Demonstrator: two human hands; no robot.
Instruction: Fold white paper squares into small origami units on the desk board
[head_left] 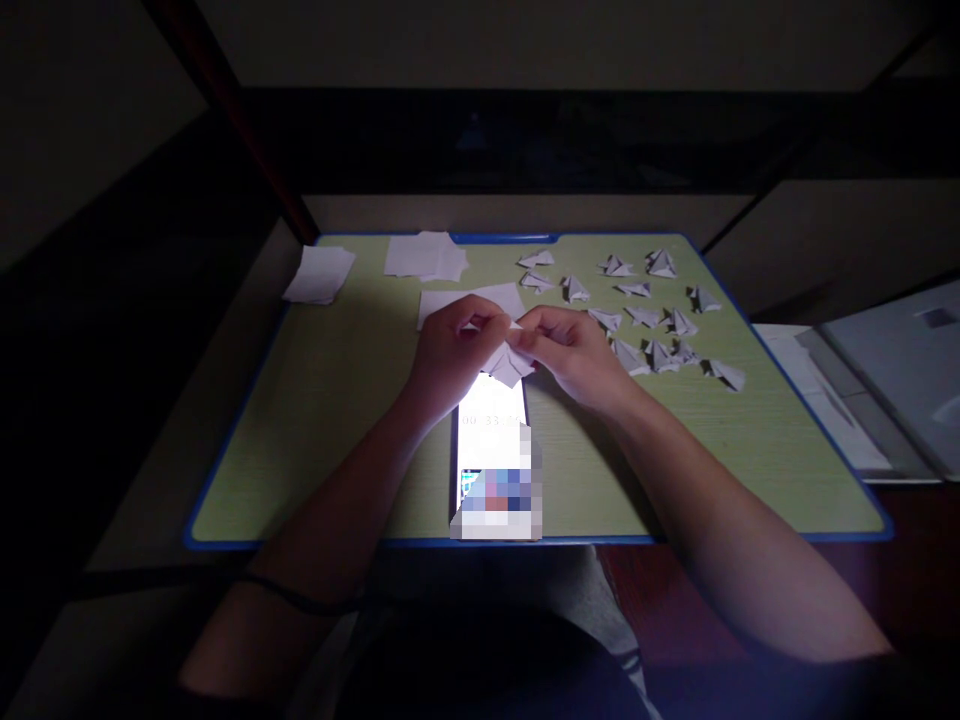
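Between my two hands is a small folded piece of white paper (510, 366), creased into pointed flaps that hang downward. My left hand (459, 345) pinches its left side, thumb against the curled fingers. From the right, my right hand (574, 350) grips the upper edge with thumb and forefinger. Below the folded paper lies a phone (491, 405) with a bright screen showing timer digits; its lower part is blurred out. Just behind my hands a white paper sheet (495, 298) lies flat, partly covered by them.
Several folded paper figures (660, 355) are spread over the right side of the green table (315, 430), which has a blue rim. Stacks of white paper squares (321, 275) and loose sheets (424, 256) lie at the back left. White boards or boxes (892, 370) stand beyond the right edge.
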